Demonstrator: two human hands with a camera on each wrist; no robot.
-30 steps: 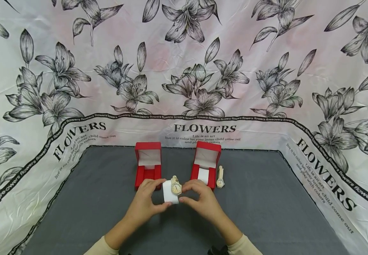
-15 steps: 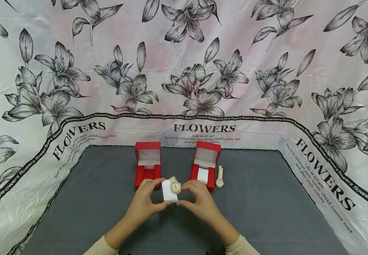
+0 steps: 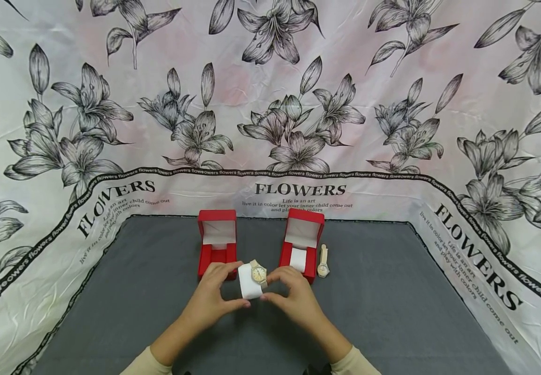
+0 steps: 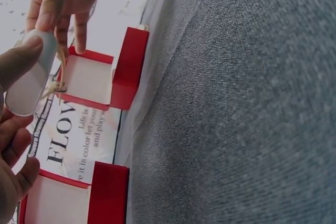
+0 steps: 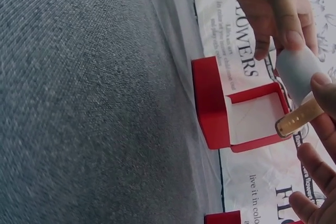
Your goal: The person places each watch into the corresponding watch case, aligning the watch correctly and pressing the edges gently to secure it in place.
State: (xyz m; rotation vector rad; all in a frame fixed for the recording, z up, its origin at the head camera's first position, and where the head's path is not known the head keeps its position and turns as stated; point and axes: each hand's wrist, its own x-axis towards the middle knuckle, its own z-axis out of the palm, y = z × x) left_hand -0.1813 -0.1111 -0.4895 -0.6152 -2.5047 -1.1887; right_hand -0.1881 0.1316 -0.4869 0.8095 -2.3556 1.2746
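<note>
In the head view, my left hand grips a white watch cushion by its left side, fingers at the top and thumb at the bottom. A cream-strapped wristwatch sits at the cushion's right end, dial facing up. My right hand pinches at the watch and that end of the cushion, index finger by the dial and thumb below. A loose strap end sticks out beside the cushion in the right wrist view. The left wrist view shows the buckle hanging free. How far the strap goes round the cushion is hidden.
Two open red boxes stand behind the hands. The left box has a bare red inside; the right box holds a white cushion. Another cream watch lies right of it on the grey cloth. A floral curtain rises behind.
Both hands stay almost in place over the cloth. The cushion and watch have tilted slightly, and the thumbs have shifted a little along the cushion's lower edge.
</note>
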